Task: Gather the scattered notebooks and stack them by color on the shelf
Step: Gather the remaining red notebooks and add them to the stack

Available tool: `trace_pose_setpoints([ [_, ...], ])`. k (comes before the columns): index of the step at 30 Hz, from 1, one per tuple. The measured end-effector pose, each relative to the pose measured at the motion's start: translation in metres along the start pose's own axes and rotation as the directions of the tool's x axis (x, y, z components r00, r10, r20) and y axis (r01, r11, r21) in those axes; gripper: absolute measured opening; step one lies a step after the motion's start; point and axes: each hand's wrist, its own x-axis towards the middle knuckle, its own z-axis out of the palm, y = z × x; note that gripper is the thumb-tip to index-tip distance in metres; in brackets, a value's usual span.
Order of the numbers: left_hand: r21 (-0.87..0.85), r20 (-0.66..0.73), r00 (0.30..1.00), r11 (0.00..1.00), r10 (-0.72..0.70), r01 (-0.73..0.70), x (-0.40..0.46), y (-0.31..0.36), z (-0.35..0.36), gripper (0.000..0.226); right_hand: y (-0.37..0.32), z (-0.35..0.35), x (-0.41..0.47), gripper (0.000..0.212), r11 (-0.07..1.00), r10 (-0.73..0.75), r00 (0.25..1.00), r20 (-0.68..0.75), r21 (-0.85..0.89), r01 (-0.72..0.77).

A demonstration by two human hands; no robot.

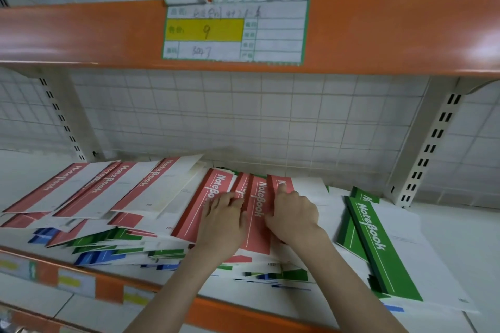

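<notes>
Left hand [221,222] flat, right hand [293,213] curled, on red notebooks [257,208]

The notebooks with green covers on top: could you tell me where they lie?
The green notebooks lie right of both hands, apart from the red ones under the hands.

"NoteBook" runs along the red notebooks [257,205] and green notebooks [372,227]; the shelf label [235,31] shows 9.
</notes>
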Motion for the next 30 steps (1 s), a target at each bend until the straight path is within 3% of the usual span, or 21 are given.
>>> trace_pose_setpoints([
  [6,-0.16,-0.02,0.999,0.986,-0.043,0.039,-0.001,-0.004,-0.002,0.044,0.003,-0.006,-0.003,0.041,0.993,-0.078,0.994,-0.072,0.086,0.084],
  [9,-0.239,-0.001,0.998,0.97,-0.055,0.053,0.001,-0.005,-0.005,0.047,-0.004,-0.012,-0.004,0.03,0.983,-0.127,0.991,-0.051,0.124,0.132],
  [15,-0.368,0.079,0.997,0.928,-0.022,0.05,0.006,-0.009,-0.012,0.042,-0.025,-0.011,-0.005,0.026,0.983,-0.146,0.989,-0.007,0.112,0.146],
  [24,-0.261,0.083,0.996,0.965,0.041,-0.018,0.0,-0.012,-0.01,0.051,-0.03,-0.01,-0.002,0.037,0.99,-0.102,0.995,0.019,0.096,0.1],
  [30,-0.255,0.13,0.991,0.966,-0.005,0.039,-0.001,-0.003,-0.018,0.056,-0.032,-0.007,-0.003,0.035,0.99,-0.046,0.999,-0.001,0.131,0.046],
])
